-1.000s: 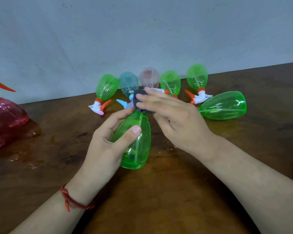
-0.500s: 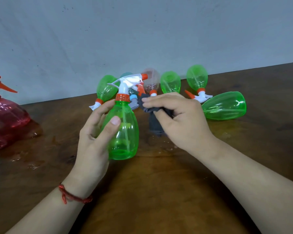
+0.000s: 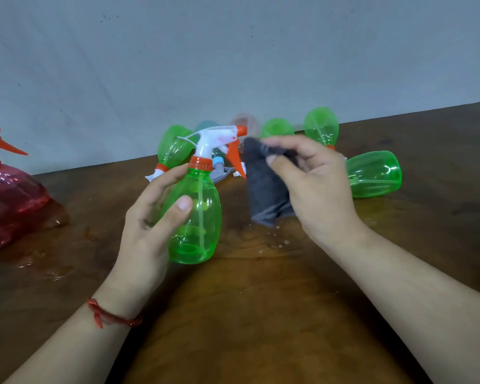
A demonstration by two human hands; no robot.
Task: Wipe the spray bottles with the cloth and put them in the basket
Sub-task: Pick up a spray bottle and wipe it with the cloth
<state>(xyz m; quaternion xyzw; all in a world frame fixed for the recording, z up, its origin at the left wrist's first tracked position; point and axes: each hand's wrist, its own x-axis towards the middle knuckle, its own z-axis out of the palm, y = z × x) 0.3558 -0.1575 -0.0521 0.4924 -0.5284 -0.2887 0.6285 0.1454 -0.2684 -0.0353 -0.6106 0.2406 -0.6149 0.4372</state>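
My left hand [image 3: 150, 217] grips a green spray bottle [image 3: 197, 217] upright above the table, its white and orange nozzle pointing right. My right hand [image 3: 313, 184] pinches a dark grey cloth [image 3: 263, 189] that hangs just right of the bottle, apart from it. Several more bottles lie on the table behind: green ones [image 3: 172, 148], [image 3: 322, 128], [image 3: 374, 174], plus a teal one and a pale pink one, mostly hidden. No basket is in view.
The brown wooden table [image 3: 261, 300] has wet patches and droplets near the middle. Red spray bottles [image 3: 9, 195] stand at the left edge. A grey wall runs along the table's far side.
My left hand has stood the green bottle upright and lifted it slightly. My right hand came off the nozzle with the cloth and moved right and up.
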